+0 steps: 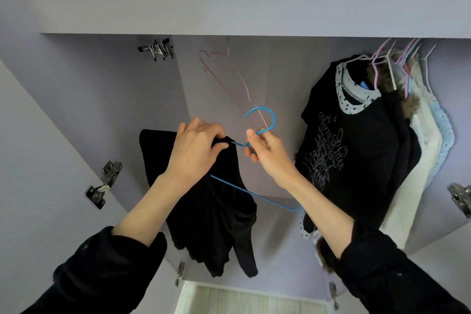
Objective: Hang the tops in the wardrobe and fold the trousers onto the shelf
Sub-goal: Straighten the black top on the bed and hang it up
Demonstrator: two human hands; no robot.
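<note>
Dark sleeves [107, 270] up close, both arms raised into wardrobe [229, 7]. Left hand [196, 150] curled, pinching black top [216, 211] at its neck, pulling it onto blue hanger [260, 120]. Right hand [267, 153] grips hanger just under hook. Top dangles btwn arms, w/ hung clothes [356, 140] to the right, empty pink hanger [224, 76] behind.

Lilac wardrobe interior [114, 99], steel door hinges [103, 185], pale wood floor [244, 301] below

Black long sleeves [114, 270], pushed up to the forearms, perhaps knit.
</note>
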